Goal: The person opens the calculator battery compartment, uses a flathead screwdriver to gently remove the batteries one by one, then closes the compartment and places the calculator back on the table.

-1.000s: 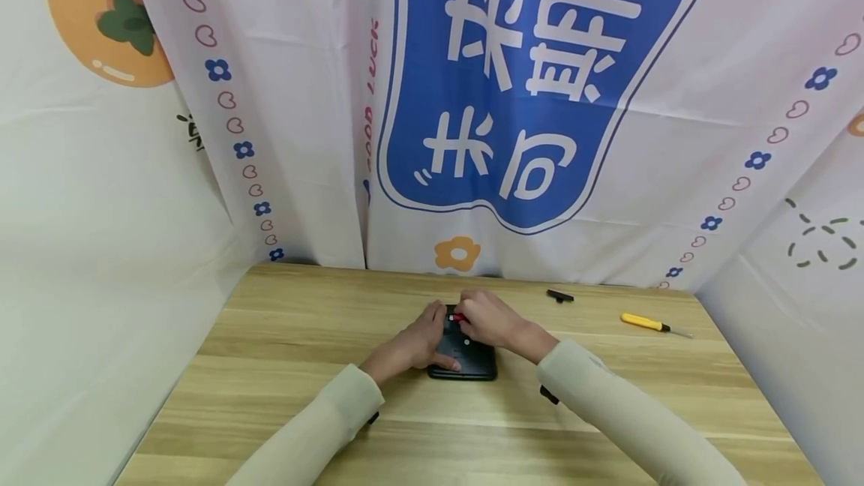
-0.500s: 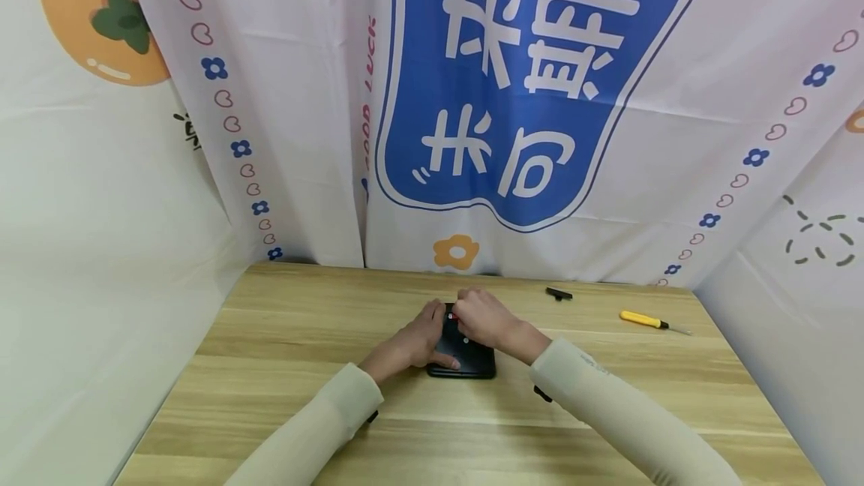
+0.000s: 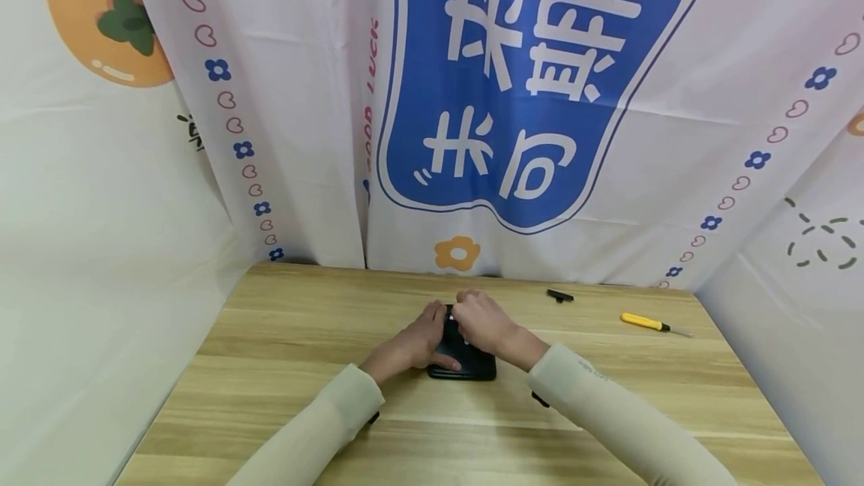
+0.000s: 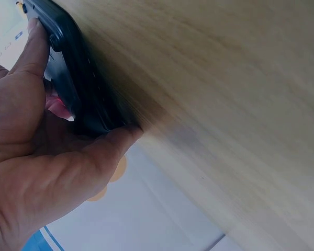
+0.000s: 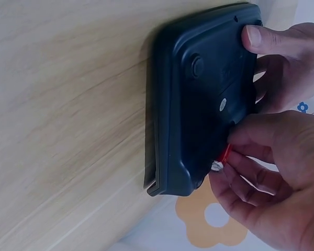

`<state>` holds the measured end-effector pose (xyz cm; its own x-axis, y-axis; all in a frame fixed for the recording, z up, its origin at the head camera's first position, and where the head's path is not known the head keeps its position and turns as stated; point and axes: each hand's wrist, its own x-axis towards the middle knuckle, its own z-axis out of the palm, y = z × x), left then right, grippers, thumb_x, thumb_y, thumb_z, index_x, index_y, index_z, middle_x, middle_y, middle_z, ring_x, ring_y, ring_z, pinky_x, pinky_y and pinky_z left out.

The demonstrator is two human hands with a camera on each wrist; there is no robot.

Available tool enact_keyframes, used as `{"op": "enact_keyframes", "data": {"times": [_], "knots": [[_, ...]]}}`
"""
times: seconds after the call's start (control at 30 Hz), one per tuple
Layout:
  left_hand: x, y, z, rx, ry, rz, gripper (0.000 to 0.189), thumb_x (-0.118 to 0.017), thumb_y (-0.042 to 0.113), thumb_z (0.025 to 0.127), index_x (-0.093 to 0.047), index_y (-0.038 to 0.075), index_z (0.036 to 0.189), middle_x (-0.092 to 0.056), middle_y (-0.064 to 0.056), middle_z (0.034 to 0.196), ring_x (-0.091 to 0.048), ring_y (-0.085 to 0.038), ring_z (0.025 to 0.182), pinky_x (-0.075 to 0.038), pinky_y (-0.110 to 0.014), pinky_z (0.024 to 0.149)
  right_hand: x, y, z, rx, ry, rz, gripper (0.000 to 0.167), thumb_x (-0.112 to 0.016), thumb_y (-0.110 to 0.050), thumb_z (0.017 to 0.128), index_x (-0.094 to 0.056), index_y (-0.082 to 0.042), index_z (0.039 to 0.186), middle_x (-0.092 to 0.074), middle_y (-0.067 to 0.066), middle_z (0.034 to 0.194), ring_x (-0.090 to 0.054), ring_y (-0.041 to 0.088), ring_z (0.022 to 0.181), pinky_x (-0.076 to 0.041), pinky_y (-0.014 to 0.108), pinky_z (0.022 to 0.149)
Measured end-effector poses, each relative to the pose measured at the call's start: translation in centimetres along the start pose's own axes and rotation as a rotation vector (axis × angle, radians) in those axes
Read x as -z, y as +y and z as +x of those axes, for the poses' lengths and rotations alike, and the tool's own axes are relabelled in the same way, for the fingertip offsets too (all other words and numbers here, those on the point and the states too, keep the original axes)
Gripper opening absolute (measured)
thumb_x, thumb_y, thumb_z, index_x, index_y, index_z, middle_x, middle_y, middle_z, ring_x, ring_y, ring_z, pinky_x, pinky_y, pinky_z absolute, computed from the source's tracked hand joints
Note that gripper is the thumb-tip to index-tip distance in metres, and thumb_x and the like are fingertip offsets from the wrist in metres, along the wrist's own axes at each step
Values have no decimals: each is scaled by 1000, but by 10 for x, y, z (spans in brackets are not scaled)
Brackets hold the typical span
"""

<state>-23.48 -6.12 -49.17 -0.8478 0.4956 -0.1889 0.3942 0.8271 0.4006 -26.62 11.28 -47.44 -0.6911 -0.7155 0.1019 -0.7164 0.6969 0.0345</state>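
Note:
A flat black device (image 3: 472,367), like a calculator turned over, lies on the table with its underside up. Round rubber feet and a small pale sticker show on that underside (image 5: 209,83) in the right wrist view. My left hand (image 3: 424,340) holds it along its left side, thumb on the near part of the back and fingers at the far end. At the far end, my right hand (image 3: 484,322) pinches a small red battery (image 5: 224,153) with a silvery end. The slot beneath the battery is mostly hidden by the fingers.
A small black battery cover (image 3: 559,295) rests near the table's back edge. To its right lies a screwdriver (image 3: 644,322) with a yellow handle. Behind the wooden table (image 3: 304,336) hangs a printed white and blue curtain (image 3: 324,193).
My right hand has shifted slightly left over the device's far end, and the red battery is now hidden in the head view. The left hand and the device have stayed in place.

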Motion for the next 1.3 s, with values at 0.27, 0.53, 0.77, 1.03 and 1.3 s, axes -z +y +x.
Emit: {"op": "enact_keyframes", "data": {"times": [0.27, 0.53, 0.77, 1.03, 1.3], "knots": [[-2, 0, 0, 6, -6, 0, 113, -83, 49, 90, -19, -10, 163, -18, -31, 171, -19, -40, 161, -33, -46, 126, -1, -3, -1, -18, -4, -25, 11, -75, -4, 98, -79, -5, 88, -65, 8, 91, -62, 21, 82, -60, 34, 75], [-3, 0, -1, 3, 4, -12, 113, -84, 48, 90, -20, -11, 162, -19, -32, 170, -22, -40, 160, -35, -47, 124, -3, -3, -1, -36, 9, 15, 8, -74, -1, 97, -79, -4, 92, -64, 8, 91, -63, 22, 83, -60, 36, 77], [-2, 0, 0, 4, 8, -29, 113, -85, 46, 89, -20, -12, 162, -19, -33, 170, -23, -41, 159, -35, -47, 124, -1, 1, -1, -24, 55, 108, 13, -68, 7, 96, -79, 0, 96, -65, 8, 86, -65, 18, 77, -57, 29, 65], [-1, 0, 0, -8, -6, 2, 112, -82, 48, 92, -20, -13, 162, -18, -33, 170, -20, -41, 160, -32, -47, 126, 1, 3, -3, -84, 40, 233, 17, -62, 8, 100, -77, 4, 107, -72, 12, 97, -71, 21, 88, -61, 31, 71], [-1, 0, 1, -3, 4, -14, 112, -84, 47, 91, -20, -11, 162, -19, -32, 170, -20, -41, 160, -33, -47, 125, 2, 8, -5, -143, 77, 369, 13, -66, 6, 100, -76, 3, 107, -72, 6, 88, -59, 13, 70, -52, 29, 62]]}}
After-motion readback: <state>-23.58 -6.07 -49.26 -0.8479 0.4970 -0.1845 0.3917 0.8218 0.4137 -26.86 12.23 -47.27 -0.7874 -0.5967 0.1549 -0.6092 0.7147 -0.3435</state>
